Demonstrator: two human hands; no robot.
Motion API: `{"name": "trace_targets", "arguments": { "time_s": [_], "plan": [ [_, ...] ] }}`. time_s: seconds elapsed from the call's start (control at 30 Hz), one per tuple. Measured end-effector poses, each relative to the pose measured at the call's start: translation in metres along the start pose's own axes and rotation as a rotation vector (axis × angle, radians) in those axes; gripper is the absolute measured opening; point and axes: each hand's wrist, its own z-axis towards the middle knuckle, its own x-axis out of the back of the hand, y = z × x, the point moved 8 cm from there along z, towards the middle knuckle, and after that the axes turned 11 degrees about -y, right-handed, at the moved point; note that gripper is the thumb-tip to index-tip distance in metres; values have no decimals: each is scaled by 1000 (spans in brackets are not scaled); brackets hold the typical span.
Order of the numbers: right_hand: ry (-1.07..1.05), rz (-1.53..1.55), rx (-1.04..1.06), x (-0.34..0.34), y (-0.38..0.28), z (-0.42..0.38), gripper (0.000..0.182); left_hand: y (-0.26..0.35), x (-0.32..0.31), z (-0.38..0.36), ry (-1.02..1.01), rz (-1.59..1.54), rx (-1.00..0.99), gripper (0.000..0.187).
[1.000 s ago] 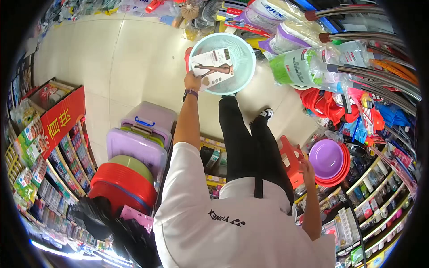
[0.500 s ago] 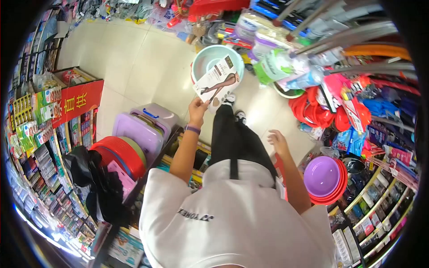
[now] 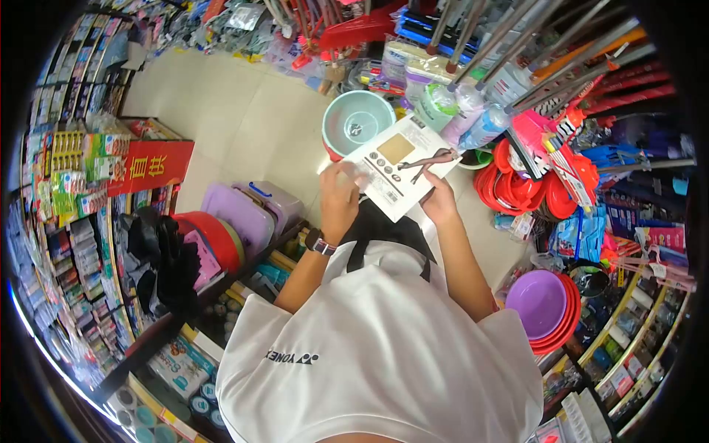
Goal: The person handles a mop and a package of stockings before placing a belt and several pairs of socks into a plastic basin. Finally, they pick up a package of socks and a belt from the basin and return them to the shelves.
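A flat white stockings packet (image 3: 388,181) with a printed picture of dark-stockinged legs and a tan window is held up before my body. My right hand (image 3: 441,201) grips its lower right edge, thumb on the front and fingers behind. At the left edge is my left hand (image 3: 340,198), with a watch on the wrist. Its fingers are bent and smeared by motion, so I cannot tell whether they hold the packet. Behind the packet, a pale green basin (image 3: 329,122) sits on top of something red.
Purple and red basins (image 3: 535,303) are stacked at right, below red plastic goods (image 3: 502,184) and long poles (image 3: 509,37). At left are lilac storage boxes (image 3: 233,214), a black bag (image 3: 159,258) and a red sign (image 3: 151,166). Tiled floor (image 3: 229,111) lies ahead.
The packet has been turned to show its other face and moved right and nearer. My right hand has come up and taken hold of it; my left hand has shifted along its left edge.
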Motion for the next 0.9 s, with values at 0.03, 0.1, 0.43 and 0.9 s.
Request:
{"name": "trace_targets", "arguments": {
  "time_s": [0.03, 0.1, 0.43, 0.9],
  "plan": [
    [-7, -5, -22, -9, 4, 3, 29, -4, 5, -4, 7, 10, 20, 39],
    [-121, -76, -26, -35, 12, 17, 29, -59, 13, -26, 240, -709, 484, 35],
    [-453, -281, -270, -211, 114, 93, 35, -160, 100, -77, 409, -1451, 699, 28],
    [-664, -726, -510, -369, 273, 173, 28, -283, 176, -142, 778, -1422, 783, 35]
  ]
}}
